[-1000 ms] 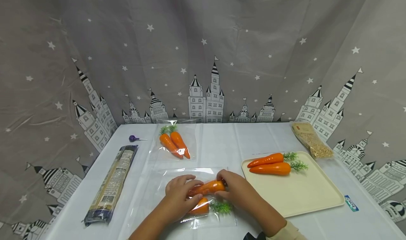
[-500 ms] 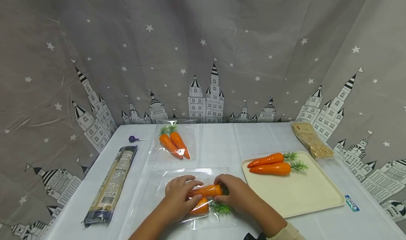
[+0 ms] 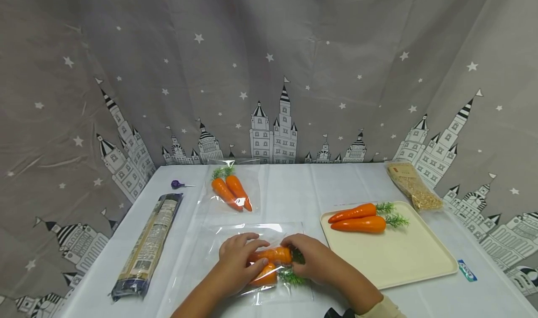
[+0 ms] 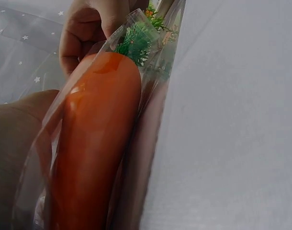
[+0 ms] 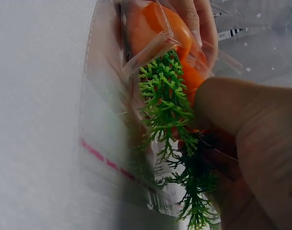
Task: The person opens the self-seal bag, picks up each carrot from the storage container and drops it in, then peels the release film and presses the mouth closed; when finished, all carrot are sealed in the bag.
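Two toy carrots lie side by side at a clear plastic bag (image 3: 218, 243) on the table. My left hand (image 3: 237, 264) grips the bag, its fingers and thumb curled around the tip side of the upper carrot (image 3: 279, 254). With fingers and thumb my right hand (image 3: 313, 261) pinches that carrot near its leafy end, its green top (image 5: 196, 191) hanging by the palm. The lower carrot (image 3: 265, 276) is inside the bag, as the plastic over the orange body (image 4: 95, 129) in the left wrist view shows. Both carrot tips are hidden under my left hand.
Two more carrots (image 3: 359, 217) lie on a cream tray (image 3: 403, 257) at right. Behind my hands is a bagged carrot pair (image 3: 231, 192). A long dark-ended packet (image 3: 147, 245) and purple lollipop (image 3: 177, 184) lie left; a grain bag (image 3: 414, 186) and small blue-green packet (image 3: 466, 270) right.
My right hand has moved slightly left and toward me, and the upper carrot's leafy end has shifted left with it, farther into the bag. The left hand stays in place.
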### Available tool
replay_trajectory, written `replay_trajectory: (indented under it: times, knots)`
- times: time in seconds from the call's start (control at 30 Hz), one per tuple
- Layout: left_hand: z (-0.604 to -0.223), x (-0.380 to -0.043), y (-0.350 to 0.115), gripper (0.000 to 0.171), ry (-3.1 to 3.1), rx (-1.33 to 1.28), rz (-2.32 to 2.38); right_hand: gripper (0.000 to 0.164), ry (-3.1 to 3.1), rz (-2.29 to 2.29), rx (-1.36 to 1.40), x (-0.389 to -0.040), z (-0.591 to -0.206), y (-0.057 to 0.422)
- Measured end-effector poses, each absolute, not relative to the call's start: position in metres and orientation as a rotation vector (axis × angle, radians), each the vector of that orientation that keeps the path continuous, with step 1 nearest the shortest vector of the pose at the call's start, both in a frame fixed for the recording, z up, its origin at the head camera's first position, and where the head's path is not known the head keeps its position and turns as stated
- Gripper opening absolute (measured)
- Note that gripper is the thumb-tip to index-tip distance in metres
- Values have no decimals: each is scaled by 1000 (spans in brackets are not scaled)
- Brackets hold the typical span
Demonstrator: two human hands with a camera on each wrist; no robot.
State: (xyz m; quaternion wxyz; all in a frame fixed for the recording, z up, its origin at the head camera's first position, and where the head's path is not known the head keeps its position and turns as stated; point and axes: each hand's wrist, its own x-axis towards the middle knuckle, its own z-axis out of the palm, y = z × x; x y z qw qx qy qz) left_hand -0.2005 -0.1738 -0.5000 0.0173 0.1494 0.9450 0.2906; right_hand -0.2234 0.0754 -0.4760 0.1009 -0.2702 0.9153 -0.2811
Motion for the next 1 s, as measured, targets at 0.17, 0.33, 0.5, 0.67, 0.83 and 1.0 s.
replay_trajectory:
  times: [0.17, 0.33, 0.5, 0.67, 0.83, 1.0]
  knots:
    - [-500, -201, -173, 37, 2931, 459, 906, 41, 2744, -818, -806, -224, -477, 78]
    - [-499, -200, -172, 37, 2916, 441, 916, 29, 2793, -774, -767, -224, -479, 79]
    - [-500, -200, -172, 37, 2924, 447, 914, 22, 2847, -703, -760, -224, -482, 78]
    - [-501, -201, -173, 38, 2942, 479, 911, 21, 2888, -681, -751, -223, -484, 77]
    - [-501, -200, -173, 37, 2965, 482, 895, 24, 2873, -718, -735, -223, -483, 75]
    - [-498, -199, -174, 37, 2963, 474, 913, 30, 2790, -841, -639, -225, -479, 80]
